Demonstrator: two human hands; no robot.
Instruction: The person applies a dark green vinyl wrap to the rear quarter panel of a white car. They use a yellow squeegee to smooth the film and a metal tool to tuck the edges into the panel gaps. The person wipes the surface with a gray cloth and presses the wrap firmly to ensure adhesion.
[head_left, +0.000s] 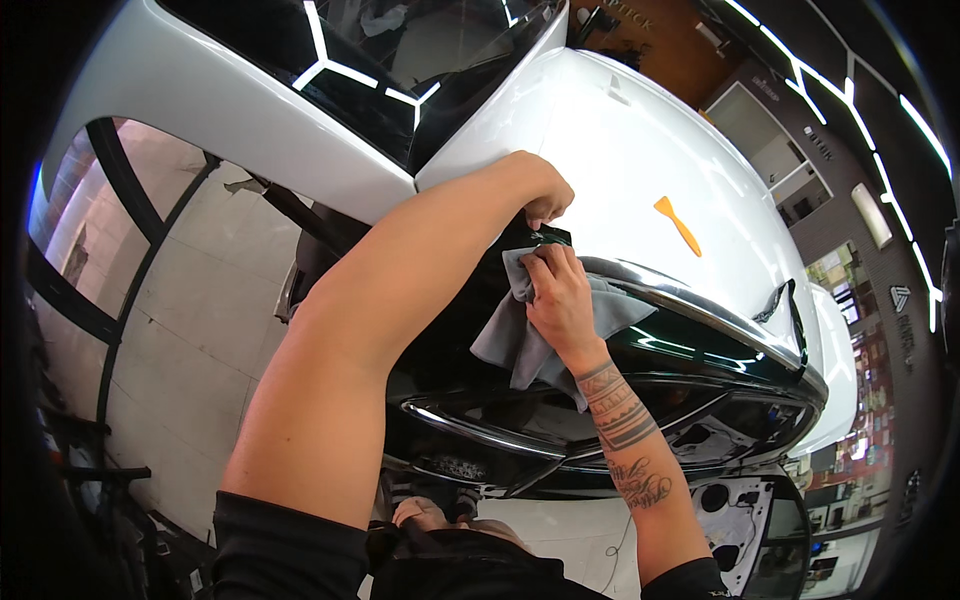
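My left hand (551, 193) reaches over the car's white panel (630, 165). Its fingers curl down and pinch the upper edge of a glossy black film (556, 235); the fingertips are partly hidden. Just below, my right hand (559, 289) grips a bunched grey cloth (517, 341). The cloth lies against the dark, shiny bodywork, its loose folds hanging under my wrist. A bright chrome strip (675, 289) runs from beside my right hand along the border between the white panel and the dark part.
An orange plastic scraper (679, 227) lies on the white panel. Farther right, a loose black film flap (795, 322) sticks up past the chrome. Dark window glass (360, 75) reflects ceiling lights. A detached-looking door panel (731, 517) stands at lower right, with tiled floor (195, 330) at left.
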